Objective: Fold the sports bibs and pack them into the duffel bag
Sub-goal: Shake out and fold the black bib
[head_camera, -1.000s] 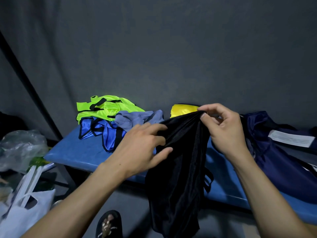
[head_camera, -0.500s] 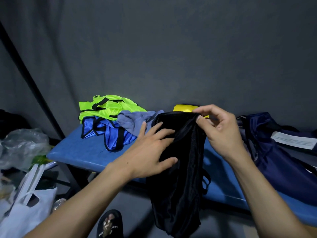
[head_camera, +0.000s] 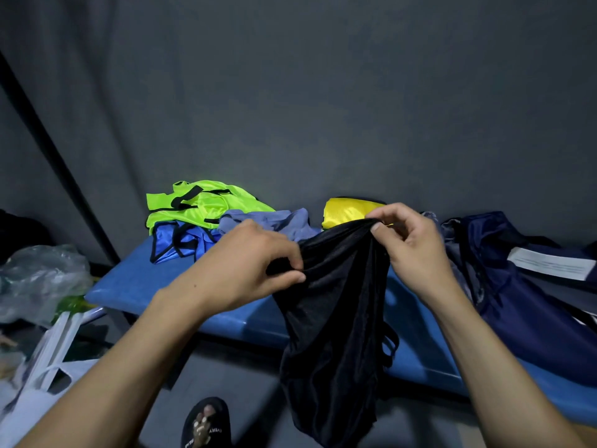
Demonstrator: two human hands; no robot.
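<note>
A dark grey wall backs the blue bench (head_camera: pixel 181 295) in front of you. Your left hand (head_camera: pixel 248 270) pinches a fold of the black bib (head_camera: pixel 336 318) between thumb and curled fingers; your right hand (head_camera: pixel 410 244) pinches its top edge the same way, so the bib hangs down over the bench's front edge. Behind your hands lie a neon green bib (head_camera: pixel 200 205), a blue bib (head_camera: pixel 174 244), a grey-blue bib (head_camera: pixel 268 221) and a yellow bib (head_camera: pixel 345 211). The navy duffel bag (head_camera: pixel 517 295) sits on the bench to your right.
</note>
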